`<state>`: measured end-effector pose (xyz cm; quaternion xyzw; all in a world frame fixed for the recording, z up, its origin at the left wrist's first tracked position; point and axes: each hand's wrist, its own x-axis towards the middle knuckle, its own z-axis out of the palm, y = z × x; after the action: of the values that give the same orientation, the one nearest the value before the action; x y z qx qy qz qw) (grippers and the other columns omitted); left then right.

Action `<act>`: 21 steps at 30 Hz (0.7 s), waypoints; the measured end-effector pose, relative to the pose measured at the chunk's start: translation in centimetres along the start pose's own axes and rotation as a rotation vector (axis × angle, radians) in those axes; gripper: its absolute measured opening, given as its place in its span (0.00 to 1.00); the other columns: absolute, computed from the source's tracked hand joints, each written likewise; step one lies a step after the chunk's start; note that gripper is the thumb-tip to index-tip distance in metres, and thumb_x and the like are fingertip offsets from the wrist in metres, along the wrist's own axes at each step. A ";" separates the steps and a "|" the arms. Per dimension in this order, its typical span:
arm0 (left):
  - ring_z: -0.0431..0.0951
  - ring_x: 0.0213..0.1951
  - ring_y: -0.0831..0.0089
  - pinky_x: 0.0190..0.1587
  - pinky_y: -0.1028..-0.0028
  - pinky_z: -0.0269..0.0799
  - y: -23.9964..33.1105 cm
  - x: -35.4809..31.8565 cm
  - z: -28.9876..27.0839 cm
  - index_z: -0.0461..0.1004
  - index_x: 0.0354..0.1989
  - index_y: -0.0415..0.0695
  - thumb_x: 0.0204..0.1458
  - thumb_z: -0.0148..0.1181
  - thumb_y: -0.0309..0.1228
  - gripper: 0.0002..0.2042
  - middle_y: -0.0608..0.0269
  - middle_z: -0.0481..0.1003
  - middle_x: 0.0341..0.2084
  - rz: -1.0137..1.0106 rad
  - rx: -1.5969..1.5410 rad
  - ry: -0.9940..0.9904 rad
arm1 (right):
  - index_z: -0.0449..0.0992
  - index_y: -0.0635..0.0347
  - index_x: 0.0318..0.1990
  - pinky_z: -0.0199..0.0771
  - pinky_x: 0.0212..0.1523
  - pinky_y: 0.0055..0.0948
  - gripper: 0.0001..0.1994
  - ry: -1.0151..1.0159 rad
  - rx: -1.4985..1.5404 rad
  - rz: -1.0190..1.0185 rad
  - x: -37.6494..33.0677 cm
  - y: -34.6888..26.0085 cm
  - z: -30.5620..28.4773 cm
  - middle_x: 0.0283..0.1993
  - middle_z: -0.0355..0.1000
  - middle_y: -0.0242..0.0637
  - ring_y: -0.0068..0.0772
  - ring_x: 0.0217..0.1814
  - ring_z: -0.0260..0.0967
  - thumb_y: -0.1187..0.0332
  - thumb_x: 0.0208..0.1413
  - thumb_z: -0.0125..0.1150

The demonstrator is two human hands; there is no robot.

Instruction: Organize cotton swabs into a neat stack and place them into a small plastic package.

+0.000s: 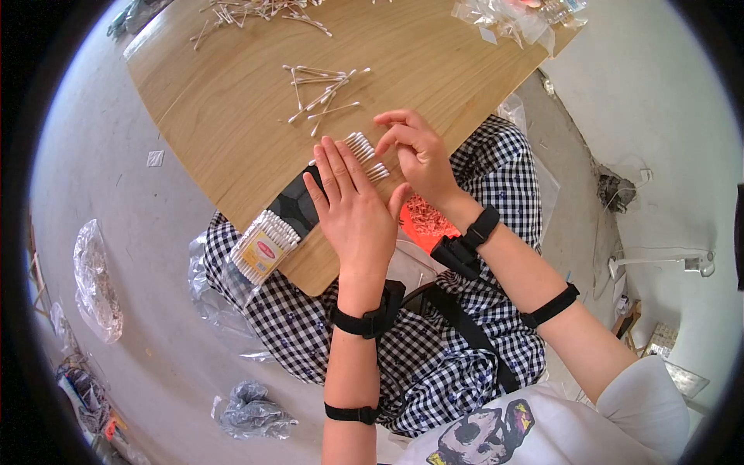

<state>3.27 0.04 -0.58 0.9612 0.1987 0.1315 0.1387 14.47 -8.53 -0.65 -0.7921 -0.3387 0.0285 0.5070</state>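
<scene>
My left hand [349,213] lies flat, fingers stretched out, over one end of a row of cotton swabs [372,159] near the table's edge. The white tips of the row show beyond its fingers. Just right of the row hovers my right hand [425,159], its fingers bent and apart, with nothing visible in them. A loose heap of cotton swabs [322,91] lies farther up the table. Beside my left hand is a dark grey patterned piece [298,200], partly covered. A pack of cotton swabs [265,246] with a yellow label sits at the table's edge.
The wooden table [225,116] ends in a rounded corner near my lap. More swabs [260,11] lie at its far side, with clear plastic bags [519,19] at far right. An orange-red container [426,221] sits below the edge. Plastic bags [252,411] lie on the floor.
</scene>
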 end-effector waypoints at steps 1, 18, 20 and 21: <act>0.44 0.73 0.54 0.71 0.52 0.39 0.0 0.0 0.0 0.50 0.68 0.29 0.52 0.53 0.61 0.48 0.41 0.48 0.70 0.000 -0.008 -0.001 | 0.77 0.63 0.27 0.70 0.50 0.26 0.13 0.000 -0.001 -0.001 0.0 0.1 0.0 0.51 0.72 0.39 0.33 0.51 0.70 0.86 0.49 0.46; 0.44 0.73 0.54 0.71 0.52 0.38 0.1 -0.1 0.0 0.51 0.68 0.28 0.52 0.57 0.57 0.47 0.41 0.48 0.70 -0.001 -0.061 0.011 | 0.77 0.60 0.35 0.69 0.52 0.29 0.13 -0.004 -0.037 -0.051 0.1 0.1 0.1 0.53 0.70 0.41 0.38 0.55 0.68 0.84 0.51 0.45; 0.44 0.73 0.53 0.71 0.51 0.39 0.0 -0.1 -0.1 0.51 0.67 0.28 0.51 0.58 0.56 0.47 0.41 0.48 0.70 -0.005 -0.072 0.016 | 0.77 0.60 0.35 0.69 0.52 0.29 0.13 -0.006 -0.048 -0.073 0.2 0.1 0.3 0.53 0.70 0.41 0.38 0.55 0.68 0.84 0.51 0.45; 0.44 0.73 0.53 0.71 0.51 0.39 0.0 -0.1 -0.1 0.51 0.67 0.28 0.51 0.58 0.56 0.47 0.41 0.48 0.70 -0.006 -0.073 0.017 | 0.77 0.60 0.35 0.69 0.52 0.29 0.13 -0.007 -0.063 -0.094 0.2 0.1 0.4 0.53 0.70 0.41 0.38 0.56 0.68 0.84 0.52 0.46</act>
<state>3.19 0.01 -0.50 0.9539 0.1977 0.1462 0.1722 14.58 -8.17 -0.87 -0.7907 -0.3783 -0.0032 0.4813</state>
